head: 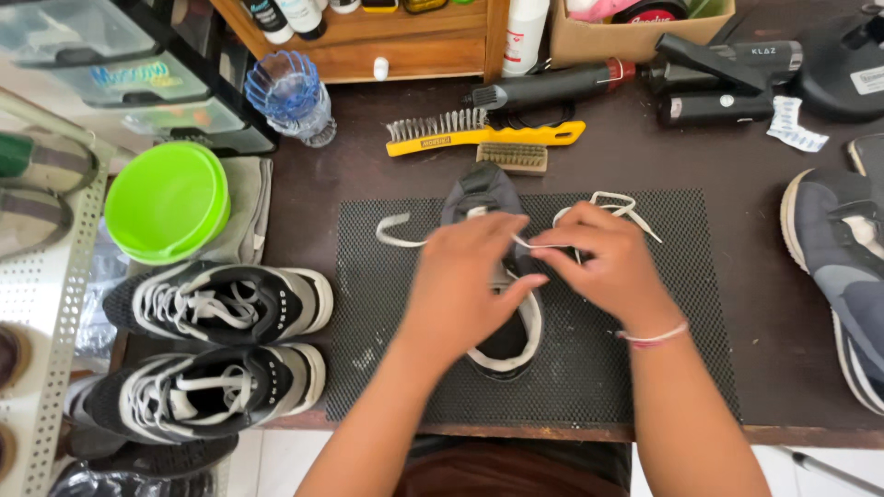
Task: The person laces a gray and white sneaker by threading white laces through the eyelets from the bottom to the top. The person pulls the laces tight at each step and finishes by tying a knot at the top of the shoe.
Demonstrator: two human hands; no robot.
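A dark grey sneaker (488, 193) with a white-lined opening lies on a black mesh mat (635, 368) at the table's centre, toe pointing away from me. My left hand (460, 281) rests over the shoe's middle, fingers pinching a white lace (396, 235). My right hand (603, 262), with a thin bracelet at the wrist, pinches the same lace just to the right. Loose lace ends trail out to the left and to the upper right (619, 202). The hands hide most of the shoe's eyelets.
Two black-and-white sneakers (221, 304) (212, 387) sit at the left edge beside a green bowl (166, 202). Behind the mat lie a yellow wire brush (479, 133), a small wooden brush (513, 156) and a black heat tool (552, 87). A grey shoe (843, 267) is at right.
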